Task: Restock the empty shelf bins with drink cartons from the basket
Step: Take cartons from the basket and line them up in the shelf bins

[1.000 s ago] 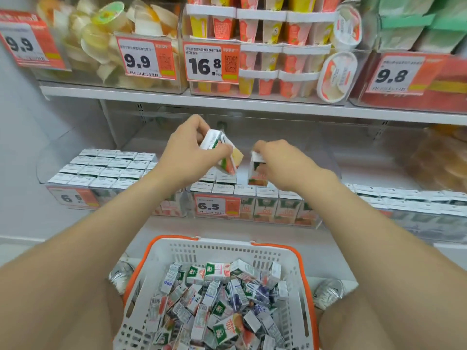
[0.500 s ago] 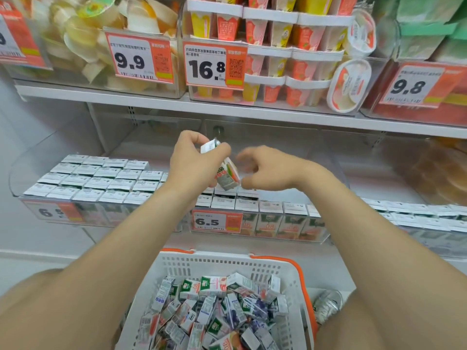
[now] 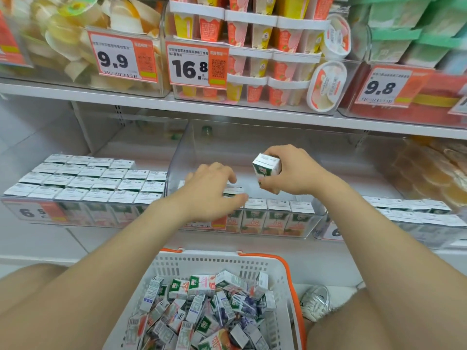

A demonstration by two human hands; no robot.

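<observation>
Slightly tilted white carton (image 3: pixel 267 168), green logo, in right hand (image 3: pixel 299 173)

Behind the front rows of cartons (image 3: pixel 278 205) in the middle bin (image 3: pixel 177 157), the bin's bare floor lies open to reach, capped by the upper shelf (image 3: pixel 252 113), walled by clear sides, with the left hand (image 3: pixel 209 190) and the right hand (image 3: pixel 295 170), gripping a carton (image 3: pixel 266 166), over its front.

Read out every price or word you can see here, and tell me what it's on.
"9.9": left price tag, upper shelf.
"16.8": middle price tag, upper shelf.
"9.8": right price tag, upper shelf.
"6", then a partly blurred "5": lower price tag, bottom left.
Small print on the tags and on the cartons: too blurred to read.
</observation>
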